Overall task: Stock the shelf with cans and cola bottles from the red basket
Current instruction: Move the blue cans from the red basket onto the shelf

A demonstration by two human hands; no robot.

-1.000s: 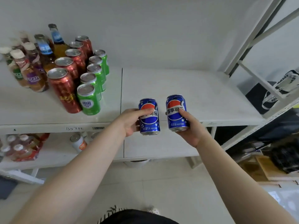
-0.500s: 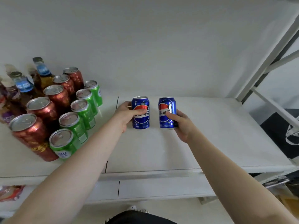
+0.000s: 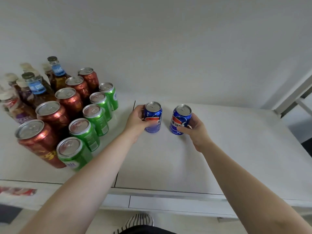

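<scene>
My left hand [image 3: 137, 121] fingers grasp one blue can [image 3: 152, 119]; right hand [image 3: 196, 128] fingers grasp another blue can [image 3: 179, 120], both right of the green cans [image 3: 96, 119].

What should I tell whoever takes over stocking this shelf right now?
Left hand: grip on the left blue can, upright, at or just above the shelf.
Right hand: grip on the right blue can, tilted slightly, apart from the other.
Done: red cans, green cans and bottles stand in rows at the left.
Left: release both cans, then fetch more. The basket is out of view.
</scene>
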